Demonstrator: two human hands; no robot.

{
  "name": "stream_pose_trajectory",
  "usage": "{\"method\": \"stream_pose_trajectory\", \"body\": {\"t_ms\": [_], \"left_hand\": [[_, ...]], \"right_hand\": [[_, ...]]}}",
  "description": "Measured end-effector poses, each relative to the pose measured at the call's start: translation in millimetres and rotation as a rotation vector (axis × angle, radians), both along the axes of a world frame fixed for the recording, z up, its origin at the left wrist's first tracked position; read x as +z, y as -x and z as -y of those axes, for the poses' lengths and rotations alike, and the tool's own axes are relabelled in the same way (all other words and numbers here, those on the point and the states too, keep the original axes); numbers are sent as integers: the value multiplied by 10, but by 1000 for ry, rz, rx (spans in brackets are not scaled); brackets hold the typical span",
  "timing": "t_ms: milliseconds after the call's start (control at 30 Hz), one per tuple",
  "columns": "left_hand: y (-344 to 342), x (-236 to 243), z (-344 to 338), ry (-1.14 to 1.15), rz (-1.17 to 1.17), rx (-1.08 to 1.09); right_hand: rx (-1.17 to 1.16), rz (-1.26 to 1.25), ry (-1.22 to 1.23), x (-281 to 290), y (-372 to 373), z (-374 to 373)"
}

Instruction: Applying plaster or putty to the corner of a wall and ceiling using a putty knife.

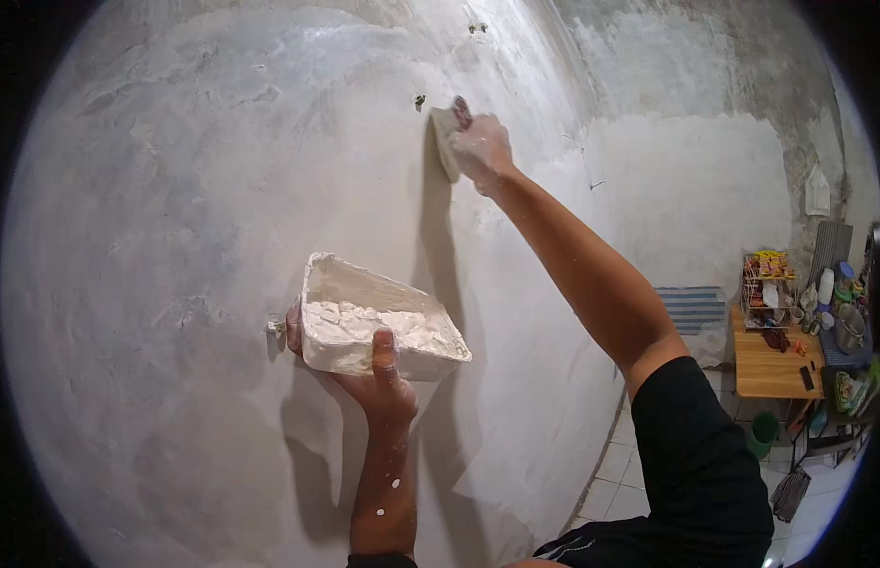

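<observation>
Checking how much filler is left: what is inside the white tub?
The tub in the left hand holds lumpy white paste, heaped toward its near side; its bottom is covered.

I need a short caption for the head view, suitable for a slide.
Right hand presses a scraper flat on the grey wall while the left hand holds a tray of white putty.

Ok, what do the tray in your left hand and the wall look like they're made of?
The tray looks like thin plastic, though white paste coats it all over, so that is uncertain. The paste inside is lumpy, matte white, like putty or plaster. The wall looks like cement render, grey and mottled, skimmed with pale streaks.
</observation>
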State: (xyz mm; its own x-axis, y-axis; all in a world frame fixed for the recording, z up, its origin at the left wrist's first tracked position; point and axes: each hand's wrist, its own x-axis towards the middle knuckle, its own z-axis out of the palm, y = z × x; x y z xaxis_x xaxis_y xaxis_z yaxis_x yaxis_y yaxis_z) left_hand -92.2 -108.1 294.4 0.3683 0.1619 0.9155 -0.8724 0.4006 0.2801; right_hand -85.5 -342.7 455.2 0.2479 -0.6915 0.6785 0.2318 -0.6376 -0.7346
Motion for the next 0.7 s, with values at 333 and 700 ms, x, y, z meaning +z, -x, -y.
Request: {"method": "stream_pose_trajectory", "body": {"t_ms": [333, 700], "left_hand": [[32, -176, -242, 107, -185, -140], [227, 129, -763, 230, -168, -116]], "right_hand": [[209, 84, 967, -209, 297, -940], [88, 161, 672, 174, 189, -282]]}}
